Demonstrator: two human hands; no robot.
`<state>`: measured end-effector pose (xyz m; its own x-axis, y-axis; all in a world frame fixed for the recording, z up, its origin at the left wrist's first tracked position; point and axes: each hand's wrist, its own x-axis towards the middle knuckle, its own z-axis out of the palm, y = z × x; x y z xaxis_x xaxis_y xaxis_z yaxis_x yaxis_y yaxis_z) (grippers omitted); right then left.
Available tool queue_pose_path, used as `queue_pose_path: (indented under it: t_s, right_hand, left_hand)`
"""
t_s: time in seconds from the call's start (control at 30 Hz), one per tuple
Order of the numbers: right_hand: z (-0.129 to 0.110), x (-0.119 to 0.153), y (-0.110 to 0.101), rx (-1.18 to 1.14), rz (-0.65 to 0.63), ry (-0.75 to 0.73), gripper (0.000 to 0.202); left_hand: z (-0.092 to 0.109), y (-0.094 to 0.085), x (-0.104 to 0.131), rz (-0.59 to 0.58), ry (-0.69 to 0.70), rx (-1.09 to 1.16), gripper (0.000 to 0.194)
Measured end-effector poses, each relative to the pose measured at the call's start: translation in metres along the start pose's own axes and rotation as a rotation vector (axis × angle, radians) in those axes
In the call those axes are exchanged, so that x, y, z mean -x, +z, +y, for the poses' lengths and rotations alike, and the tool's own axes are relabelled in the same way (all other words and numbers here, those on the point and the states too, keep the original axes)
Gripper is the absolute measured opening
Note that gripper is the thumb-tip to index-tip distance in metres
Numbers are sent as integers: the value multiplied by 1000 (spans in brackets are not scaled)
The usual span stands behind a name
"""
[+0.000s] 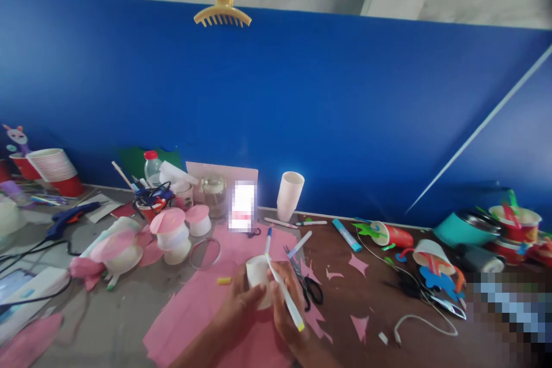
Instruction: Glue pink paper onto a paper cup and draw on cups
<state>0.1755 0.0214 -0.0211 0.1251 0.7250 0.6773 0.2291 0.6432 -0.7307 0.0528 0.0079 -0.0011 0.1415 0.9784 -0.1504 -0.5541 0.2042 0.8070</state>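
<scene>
In the head view, my left hand [241, 302] is closed around the left side of a white paper cup [257, 276]. My right hand [287, 299] holds a white marker [287, 293] with a yellow end, its upper tip at the cup's right rim. The right fingers also rest against the cup's side. Beneath both hands lies pink paper [190, 305], with a small yellow cap [224, 281] on it to the left. Black-handled scissors [313, 292] lie just right of my right hand, beside another marker [301, 244].
White cups [290, 195] stand against the blue partition [259, 86]. Pink-topped cups [168, 233] and a glue gun [71, 218] are on the left. A glass jar [213, 195] stands at the back. Pink scraps [359, 264], a cable [425, 317] and decorated cups [394, 234] lie right.
</scene>
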Motion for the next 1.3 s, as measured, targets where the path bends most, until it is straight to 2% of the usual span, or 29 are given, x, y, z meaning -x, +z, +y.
queue_pose_path:
  t_s: [0.1,0.23,0.33,0.63,0.8,1.07,1.3]
  right_hand:
    - [-5,-3,-2,6,-49,-84,27]
    - [-10,-4,-3,-33,-49,-39,22]
    - [-9,-4,-3,-28,-65,-73,24]
    - [-17,-8,-2,28,-56,-141,25]
    - [-18,-8,0,1,-40,-136,24]
    - [-20,-9,-1,12,-39,-136,21]
    - [-17,-7,0,41,-42,-94,18]
  left_hand:
    - [-3,-4,-1,0,11,4,58]
    - [-4,-6,-2,-36,5,-2,52]
    - [-2,-5,-1,-50,-11,-4,49]
    - [2,-1,5,34,-79,-14,45]
    - [1,-3,4,33,-57,-19,43]
    - [-3,-9,2,-39,11,-55,40]
    - [-4,-10,2,-11,6,-59,42]
